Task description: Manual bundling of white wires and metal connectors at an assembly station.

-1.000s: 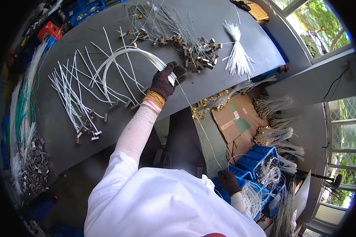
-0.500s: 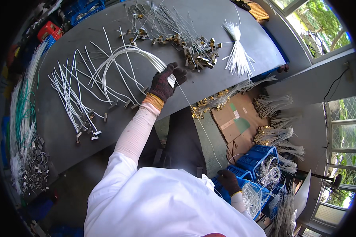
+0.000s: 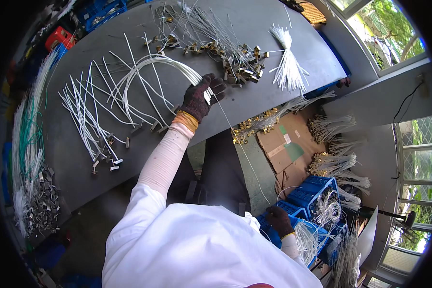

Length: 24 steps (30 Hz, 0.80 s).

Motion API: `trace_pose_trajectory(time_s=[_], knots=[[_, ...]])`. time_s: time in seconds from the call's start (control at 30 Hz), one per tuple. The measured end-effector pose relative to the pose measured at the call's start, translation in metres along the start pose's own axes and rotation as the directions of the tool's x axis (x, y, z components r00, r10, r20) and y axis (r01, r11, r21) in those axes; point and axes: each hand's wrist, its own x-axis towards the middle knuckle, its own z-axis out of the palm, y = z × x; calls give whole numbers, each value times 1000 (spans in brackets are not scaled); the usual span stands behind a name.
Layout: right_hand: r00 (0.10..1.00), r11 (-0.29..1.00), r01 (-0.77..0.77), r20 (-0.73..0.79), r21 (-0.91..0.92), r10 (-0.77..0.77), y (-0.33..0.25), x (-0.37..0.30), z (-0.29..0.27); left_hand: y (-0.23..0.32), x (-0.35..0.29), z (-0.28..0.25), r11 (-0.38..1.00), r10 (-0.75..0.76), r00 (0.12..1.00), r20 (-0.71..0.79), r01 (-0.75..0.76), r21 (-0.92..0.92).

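My left hand, in a dark glove with a yellow cuff, holds a bundle of white cables near their ends. The bundle arches left across the dark table, and its cut ends show beside my fingers, which are partly spread. From this hand a thin wire runs down past the table edge to my right hand. That hand, also gloved, is low on the right beside the blue crates, its fingers curled where the wire ends.
More white cables with metal end pieces lie on the left of the table. Grey wires with brass-coloured pieces and a tied white bundle lie farther back. Cardboard and wire bundles are on the floor at right.
My left hand's fingers have spread and turned slightly around the cable ends. My right hand has hardly moved.
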Motion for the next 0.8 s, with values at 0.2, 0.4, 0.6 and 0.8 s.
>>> trace_pose_trajectory(time_s=[0.2,0.4,0.6,0.8], knots=[[1000,999,9,-14,-39,-9,2,1,0,2,-2,1,998,-3,1000,24,1,60],[999,999,29,-30,-27,-30,8,3,5,-7,-4,-7,997,-22,999,47,19,75],[991,987,131,8,92,-132,-32,43,16,-27,-56,7,920,-93,984,149,28,392],[918,801,385,-98,458,-385,-120,141,44,-31,-123,23,412,17,833,552,-509,756]])
